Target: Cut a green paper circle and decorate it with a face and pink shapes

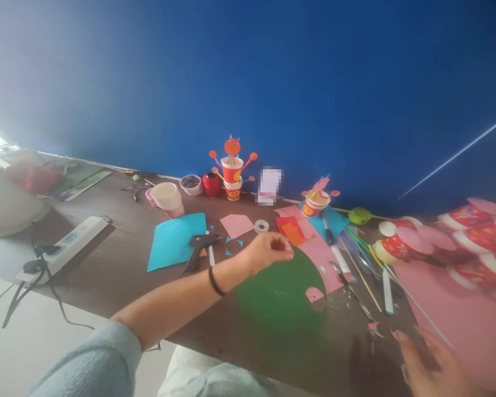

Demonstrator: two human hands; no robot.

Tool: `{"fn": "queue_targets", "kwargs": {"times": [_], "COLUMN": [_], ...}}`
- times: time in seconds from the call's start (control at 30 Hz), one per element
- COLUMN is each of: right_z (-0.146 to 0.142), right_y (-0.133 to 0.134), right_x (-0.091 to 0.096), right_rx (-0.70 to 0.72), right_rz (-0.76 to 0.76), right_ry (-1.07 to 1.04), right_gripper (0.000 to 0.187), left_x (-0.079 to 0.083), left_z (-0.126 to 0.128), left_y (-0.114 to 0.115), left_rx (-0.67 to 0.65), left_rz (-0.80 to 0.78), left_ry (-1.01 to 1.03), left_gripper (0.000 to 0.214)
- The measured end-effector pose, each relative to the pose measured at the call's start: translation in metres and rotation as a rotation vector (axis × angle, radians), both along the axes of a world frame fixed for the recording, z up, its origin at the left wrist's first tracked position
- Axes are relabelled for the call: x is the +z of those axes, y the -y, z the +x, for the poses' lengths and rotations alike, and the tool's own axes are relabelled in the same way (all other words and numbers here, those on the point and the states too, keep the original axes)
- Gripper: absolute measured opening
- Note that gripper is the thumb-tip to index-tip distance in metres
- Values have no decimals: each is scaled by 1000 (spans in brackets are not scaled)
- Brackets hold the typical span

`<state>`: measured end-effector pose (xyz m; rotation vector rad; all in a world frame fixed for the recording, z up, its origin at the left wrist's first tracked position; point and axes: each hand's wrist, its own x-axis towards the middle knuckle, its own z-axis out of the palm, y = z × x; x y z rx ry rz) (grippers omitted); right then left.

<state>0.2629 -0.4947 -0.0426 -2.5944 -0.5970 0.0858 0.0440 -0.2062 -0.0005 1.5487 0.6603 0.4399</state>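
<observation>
My left hand [268, 255] hangs over the round green mat [279, 306], its fingertips curled together in a pinch. Whatever sits between them, if anything, is too small to make out. Beneath it, a pink paper scrap with a curved edge [314, 294] lies on the mat's right part. At the lower right, my right hand [434, 361] is somewhat blurred; its thumb and fingers look apart. Close to its fingertips is a small pink cut-off [376, 329] on the dark table. Dark-handled scissors [353, 292] lie just beyond, pointing toward that hand.
Behind the left forearm are a black glue gun [200, 248] and a blue sheet [171, 240]. Stacked red cups with paper circles [232, 172] stand by the blue wall. More decorated cups [471, 237] crowd the right. A power strip [68, 245] with cords lies left.
</observation>
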Motion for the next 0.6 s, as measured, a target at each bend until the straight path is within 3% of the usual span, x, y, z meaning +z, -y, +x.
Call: {"fn": "queue_targets", "kwargs": {"times": [0.1,0.13,0.23,0.4,0.6], "right_z": [-43,-57,-90,-110,-114], "right_y": [-36,-48,-79,-106,-113], "right_x": [10,9,2,0,7], "right_rx": [133,215,455,619,711], "right_rz": [169,263,424,454,414], "right_ry": [-209,-282,-460,-446,-393], "right_gripper": [52,48,36,24,18], "left_x": [-19,-26,-41,-46,-44], "left_z": [-7,-9,-11,-16,-23], "left_y": [47,57,75,77,81], "left_rx": [-22,11,56,88,85], "left_rz": [-196,-396,-526,-562,-555], "left_ry": [52,97,102,97,85], "left_gripper": [34,36,40,38,35]}}
